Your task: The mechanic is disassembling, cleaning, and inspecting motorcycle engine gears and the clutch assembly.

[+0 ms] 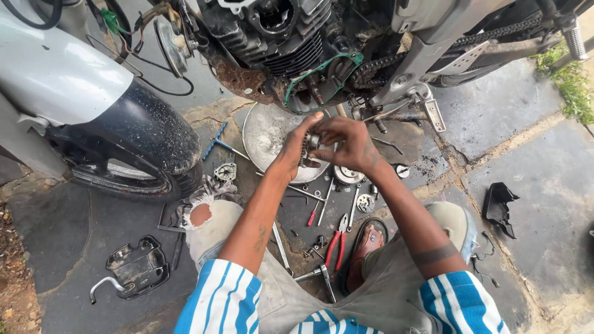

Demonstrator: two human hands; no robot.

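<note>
My left hand (293, 150) and my right hand (348, 143) meet just below the open side of a motorcycle engine (291, 43). Together they grip a small round metal gear assembly (309, 146) with toothed rings. The left fingers curl over its top and left side; the right fingers close on it from the right. Right behind the hands lies a round metal pan (263, 133) on the ground. Above them a green gasket (322, 77) outlines the exposed crankcase, next to a drive chain (383, 62).
The motorcycle's front wheel and mudguard (133, 139) stand at left. Scattered on the paving: red-handled pliers (337, 241), several wrenches (281, 244), a blue T-handle tool (216, 141), a loose gear (365, 203), a metal cover (137, 265), black plastic piece (500, 207). My sandalled foot (365, 247) rests among the tools.
</note>
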